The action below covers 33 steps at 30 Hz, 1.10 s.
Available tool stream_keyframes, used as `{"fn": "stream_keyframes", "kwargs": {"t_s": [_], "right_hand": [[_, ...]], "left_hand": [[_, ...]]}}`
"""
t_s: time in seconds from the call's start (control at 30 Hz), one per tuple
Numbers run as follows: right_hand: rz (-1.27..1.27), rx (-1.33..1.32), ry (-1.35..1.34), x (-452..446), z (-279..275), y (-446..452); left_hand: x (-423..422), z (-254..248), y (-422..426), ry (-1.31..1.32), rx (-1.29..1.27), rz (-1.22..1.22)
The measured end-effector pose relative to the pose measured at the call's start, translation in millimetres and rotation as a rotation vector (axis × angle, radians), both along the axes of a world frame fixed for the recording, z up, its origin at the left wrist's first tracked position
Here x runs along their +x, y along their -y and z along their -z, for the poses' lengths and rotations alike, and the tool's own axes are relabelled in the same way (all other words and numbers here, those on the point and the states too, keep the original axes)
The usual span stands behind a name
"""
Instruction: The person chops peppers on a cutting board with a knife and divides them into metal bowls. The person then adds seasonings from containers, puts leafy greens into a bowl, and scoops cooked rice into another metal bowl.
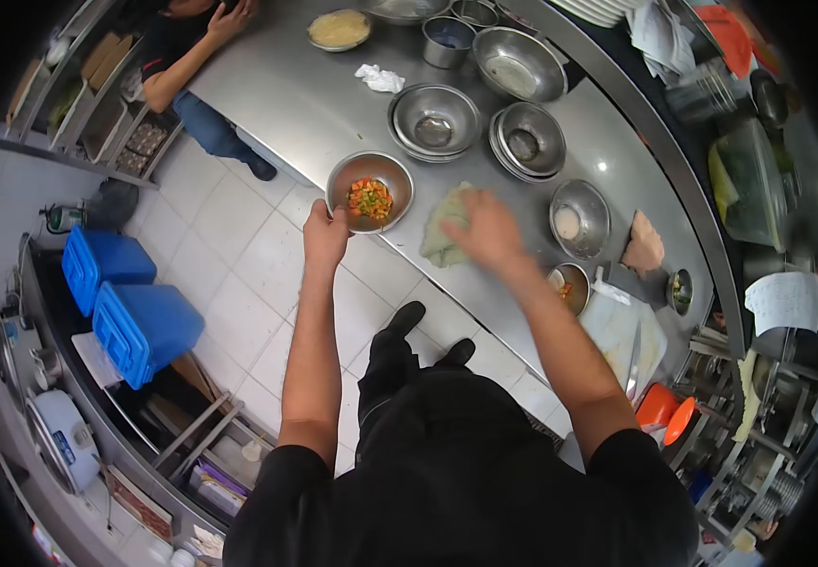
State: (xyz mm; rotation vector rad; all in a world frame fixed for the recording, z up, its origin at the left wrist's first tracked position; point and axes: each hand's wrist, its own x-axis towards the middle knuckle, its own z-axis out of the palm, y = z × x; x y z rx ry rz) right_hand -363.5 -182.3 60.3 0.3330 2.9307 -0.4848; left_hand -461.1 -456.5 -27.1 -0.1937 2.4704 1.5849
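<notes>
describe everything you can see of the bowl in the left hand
The round, shiny, metal-looking bowl is open-topped, with small orange and green pieces inside. The left hand grips its near rim. In view it overlaps the edge of the metal table; whether they touch is unclear.

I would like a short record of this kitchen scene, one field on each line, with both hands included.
Left hand: holding the rim of a metal bowl
Bowl contents: chopped orange and green pieces
Right hand: over a pale green cloth, blurred; grip unclear
Surface: metal counter
Beyond the cloth: stacked metal bowls
Blue bins: two, at picture left
Other person: upper left, beside the counter
</notes>
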Motion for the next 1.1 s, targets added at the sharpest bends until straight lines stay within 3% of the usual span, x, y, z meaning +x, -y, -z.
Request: {"fn": "stream_keyframes", "kwargs": {"t_s": [0.13,0.23,0.33,0.4,0.5,0.67,0.9,1.03,1.1], "right_hand": [[-0.109,0.095,-0.111,32.3,59.9,12.1],[0.072,-0.051,-0.078,41.5,61.6,-13.1],[0.183,-0.194,-0.169,59.5,23.3,-34.8],[0.238,-0.250,-0.212,62.5,-7.7,-41.5],[0.310,-0.328,-0.286,58.9,-38.7,-46.4],[0.297,-0.303,-0.363,60.6,-68.0,-61.3],[0.254,-0.299,-0.456,36.2,-72.3,-71.9],[0.253,-0.295,-0.427,26.1,-64.8,-60.6],[0.276,-0.256,-0.413,36.0,-71.5,-72.6]], "left_hand": [[-23.2,-7.0,-11.3,0.200,-0.024,0.122],[-34.8,-30.3,-27.5,-0.266,-0.511,0.062],[-72.0,-48.8,-67.3,-0.373,-0.396,0.106],[-93.9,-67.5,-112.5,-0.457,-0.535,0.199],[-127.9,-84.3,-151.2,-0.306,-0.718,0.399],[-170.5,-60.7,-159.0,-0.198,-0.767,0.454],[-153.5,-70.9,-153.8,-0.284,-0.694,0.356],[-185.2,-27.0,-156.8,-0.225,-0.743,0.378],[-159.1,-86.8,-162.6,-0.047,-0.722,0.428]]}}
